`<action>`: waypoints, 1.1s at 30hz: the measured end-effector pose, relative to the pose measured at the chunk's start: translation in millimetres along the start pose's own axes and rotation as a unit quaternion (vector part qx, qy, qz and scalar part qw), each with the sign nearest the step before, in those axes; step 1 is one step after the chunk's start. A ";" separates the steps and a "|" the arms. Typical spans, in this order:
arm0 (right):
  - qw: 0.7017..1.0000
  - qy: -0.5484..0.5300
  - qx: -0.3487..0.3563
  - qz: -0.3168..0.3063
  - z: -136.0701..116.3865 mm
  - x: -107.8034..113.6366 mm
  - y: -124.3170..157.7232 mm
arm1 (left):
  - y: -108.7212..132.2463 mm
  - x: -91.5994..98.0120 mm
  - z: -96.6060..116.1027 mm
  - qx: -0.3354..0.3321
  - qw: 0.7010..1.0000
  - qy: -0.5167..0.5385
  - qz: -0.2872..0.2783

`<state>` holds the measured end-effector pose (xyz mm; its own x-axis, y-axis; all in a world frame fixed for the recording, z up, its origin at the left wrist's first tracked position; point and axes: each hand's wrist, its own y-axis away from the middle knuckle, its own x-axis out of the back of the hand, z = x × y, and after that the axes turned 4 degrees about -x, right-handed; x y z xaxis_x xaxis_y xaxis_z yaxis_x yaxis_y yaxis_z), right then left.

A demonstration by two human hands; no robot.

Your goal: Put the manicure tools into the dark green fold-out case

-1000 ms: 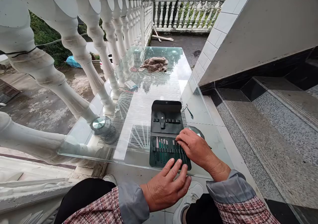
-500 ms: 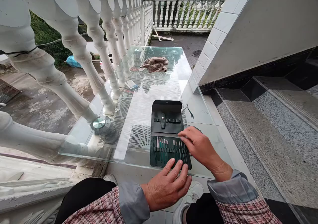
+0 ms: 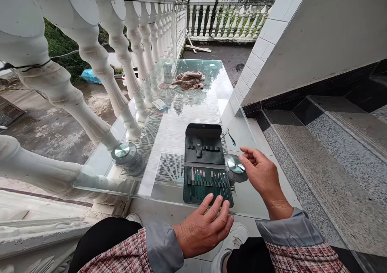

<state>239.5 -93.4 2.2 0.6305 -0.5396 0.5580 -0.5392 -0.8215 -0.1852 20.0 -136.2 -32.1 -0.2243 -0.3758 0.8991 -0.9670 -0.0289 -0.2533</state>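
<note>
An open tool case point(image 3: 204, 148) lies on the glass table point(image 3: 169, 132), its black upper flap with loops, its green lower half point(image 3: 207, 184) holding several slim metal tools. My left hand point(image 3: 204, 226) lies flat with fingertips spread on the case's near edge. My right hand point(image 3: 263, 172) hovers just right of the case, fingers loosely apart, with nothing I can make out in them. Its fingertips are beside a round metal disc point(image 3: 235, 166) under the glass.
Small metal nippers point(image 3: 229, 134) lie right of the case. A brown cloth point(image 3: 190, 80) and a small box point(image 3: 159, 103) sit farther up the table. A white balustrade point(image 3: 121, 55) runs along the left; granite steps point(image 3: 332, 152) rise on the right. Another disc point(image 3: 122, 151) marks the left corner.
My right hand lifted off the tools in the lower half of the case and moved right, uncovering the round disc. My left hand stayed in place.
</note>
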 end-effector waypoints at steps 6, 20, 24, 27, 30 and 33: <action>0.990 0.134 0.051 -0.019 4.4 9.4 -2.0 | 2.0 1.5 -0.1 0.003 1.000 0.000 0.002; 0.925 0.356 0.101 -0.084 26.4 11.8 2.6 | 4.4 9.1 5.1 -0.003 1.000 -0.008 0.005; 0.924 0.359 0.098 -0.091 27.7 11.3 3.4 | 2.7 13.8 6.5 -0.008 1.000 -0.015 0.007; 0.922 0.362 0.101 -0.096 28.1 10.5 3.7 | 0.9 16.2 7.9 -0.008 1.000 -0.018 0.008; 0.918 0.370 0.100 -0.102 27.0 10.1 4.1 | -0.3 18.2 8.9 -0.011 1.000 -0.021 0.003; 0.907 0.393 0.092 -0.118 24.3 10.2 5.0 | -0.7 20.3 9.5 -0.015 1.000 -0.025 0.001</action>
<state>256.8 -107.5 -12.7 0.0838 -0.1051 0.9909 -0.2933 -0.9530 -0.0762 17.3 -152.6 -17.0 -0.2206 -0.4221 0.8793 -0.9698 -0.0012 -0.2438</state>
